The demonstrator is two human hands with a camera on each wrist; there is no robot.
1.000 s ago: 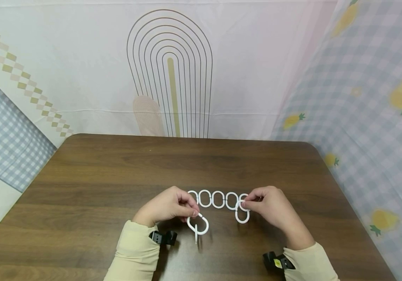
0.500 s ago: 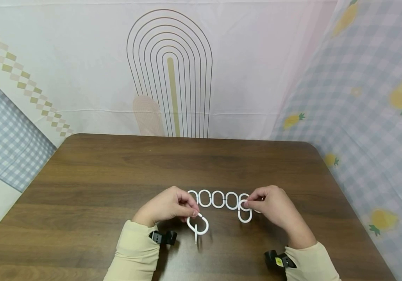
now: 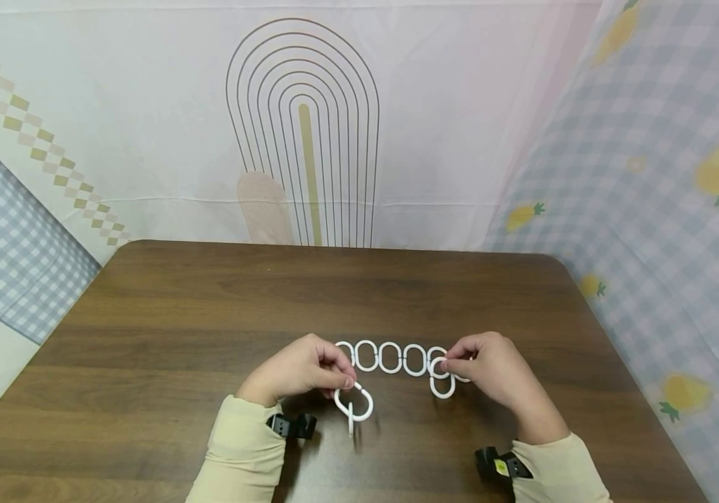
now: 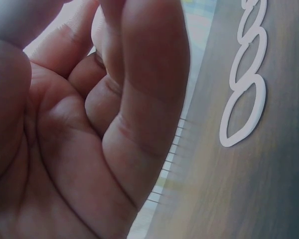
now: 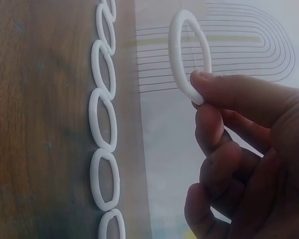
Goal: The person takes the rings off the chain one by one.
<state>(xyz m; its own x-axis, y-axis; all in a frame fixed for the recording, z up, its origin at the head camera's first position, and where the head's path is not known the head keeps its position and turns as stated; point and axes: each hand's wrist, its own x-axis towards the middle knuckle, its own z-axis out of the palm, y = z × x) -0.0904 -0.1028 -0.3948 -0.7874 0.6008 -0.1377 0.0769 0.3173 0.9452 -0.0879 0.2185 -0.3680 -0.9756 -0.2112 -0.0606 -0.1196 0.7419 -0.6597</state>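
My left hand (image 3: 302, 370) pinches a white oval plastic link (image 3: 370, 402) by its upper edge. A second white link (image 3: 351, 423) hangs from that one, seen edge-on above the tabletop. My right hand (image 3: 488, 370) pinches another white oval link (image 3: 442, 397) between thumb and index finger; in the right wrist view this held link (image 5: 175, 55) stands up from the fingertips. Behind both hands lies a row of several white links (image 3: 390, 344) on the table, end links partly covered by the fingers. The left wrist view shows my palm and curled fingers, the held link hidden.
Brown wooden table (image 3: 271, 300) with rounded far corners lies under the hands. A pale patterned cloth (image 3: 434, 126) hangs behind it, and a checked cloth (image 3: 648, 230) with yellow fruit hangs at the right. Black camera straps (image 3: 293, 426) circle the wrists.
My right hand has shifted slightly to the right with its link, letting more of a row link show beneath the hand. The left hand and its two links have stayed put.
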